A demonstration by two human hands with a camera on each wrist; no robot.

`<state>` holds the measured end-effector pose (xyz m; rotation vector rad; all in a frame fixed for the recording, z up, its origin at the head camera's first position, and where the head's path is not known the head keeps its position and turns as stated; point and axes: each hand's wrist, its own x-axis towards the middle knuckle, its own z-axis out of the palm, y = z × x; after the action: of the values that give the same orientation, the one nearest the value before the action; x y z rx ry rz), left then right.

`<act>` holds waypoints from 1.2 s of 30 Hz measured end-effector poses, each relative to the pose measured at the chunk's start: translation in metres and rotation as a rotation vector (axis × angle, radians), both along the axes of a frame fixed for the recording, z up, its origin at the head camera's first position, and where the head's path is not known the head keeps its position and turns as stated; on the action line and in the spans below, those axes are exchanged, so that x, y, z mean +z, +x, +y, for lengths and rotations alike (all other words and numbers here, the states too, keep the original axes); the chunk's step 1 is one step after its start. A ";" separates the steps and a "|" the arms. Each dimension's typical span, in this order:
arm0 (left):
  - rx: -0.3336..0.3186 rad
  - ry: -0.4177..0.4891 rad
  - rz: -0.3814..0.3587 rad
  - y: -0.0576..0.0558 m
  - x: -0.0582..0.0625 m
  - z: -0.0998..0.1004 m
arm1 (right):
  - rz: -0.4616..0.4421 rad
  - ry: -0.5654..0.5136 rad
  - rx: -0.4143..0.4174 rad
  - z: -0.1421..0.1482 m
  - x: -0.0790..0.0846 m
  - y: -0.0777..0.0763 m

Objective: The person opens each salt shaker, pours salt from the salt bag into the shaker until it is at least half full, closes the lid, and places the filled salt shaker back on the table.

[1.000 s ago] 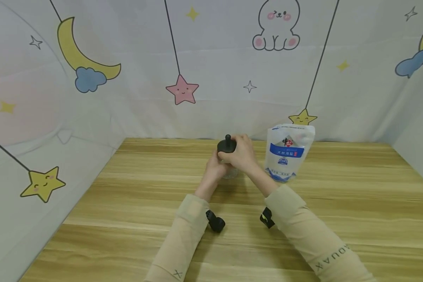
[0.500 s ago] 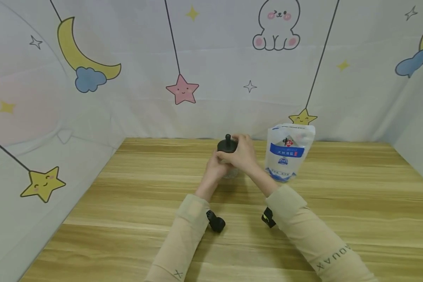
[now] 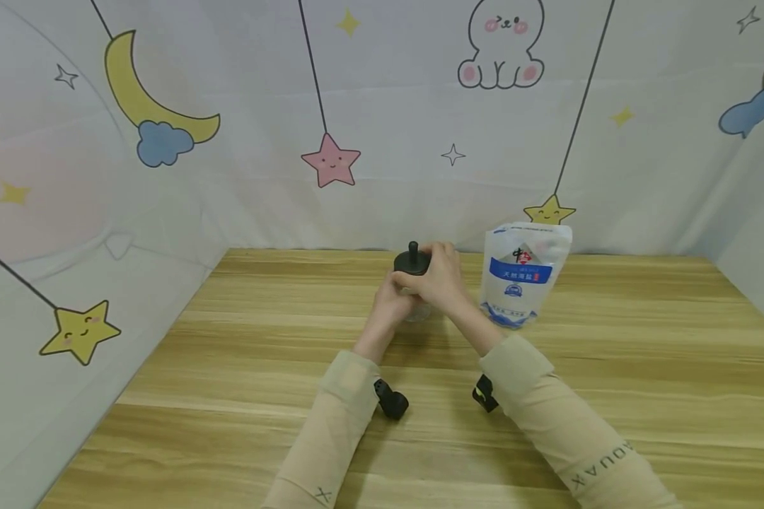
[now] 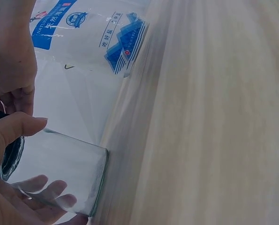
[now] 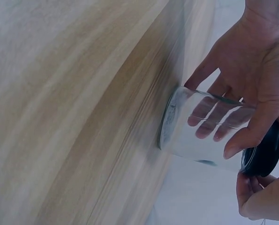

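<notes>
A clear glass jar (image 5: 202,133) stands upright on the wooden table, topped by a black lid (image 3: 412,263) with a knob. My left hand (image 3: 391,304) holds the jar's body, its fingers (image 5: 207,115) wrapped round the far side of the glass and its thumb near the lid. With its thumb and fingers my right hand (image 3: 441,279) grips the lid's rim from the right. Nothing shows inside the jar. In the head view, the hands hide most of the glass. A white and blue salt pouch (image 3: 518,276) stands upright just right of the right hand.
The wooden table (image 3: 229,339) reaches back to a white cloth backdrop (image 3: 395,92) with printed stars and moons. Black wrist devices show beneath the cuffs: one (image 3: 392,401) by the left sleeve, another (image 3: 484,394) by the right.
</notes>
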<state>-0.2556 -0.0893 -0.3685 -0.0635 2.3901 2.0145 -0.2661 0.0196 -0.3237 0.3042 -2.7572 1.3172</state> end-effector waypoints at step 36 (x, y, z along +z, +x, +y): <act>0.010 -0.047 -0.040 -0.001 0.002 0.000 | -0.010 0.001 -0.023 0.001 0.001 0.002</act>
<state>-0.2564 -0.0894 -0.3664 -0.1152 2.4171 1.9424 -0.2645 0.0207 -0.3224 0.2661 -2.7609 1.3160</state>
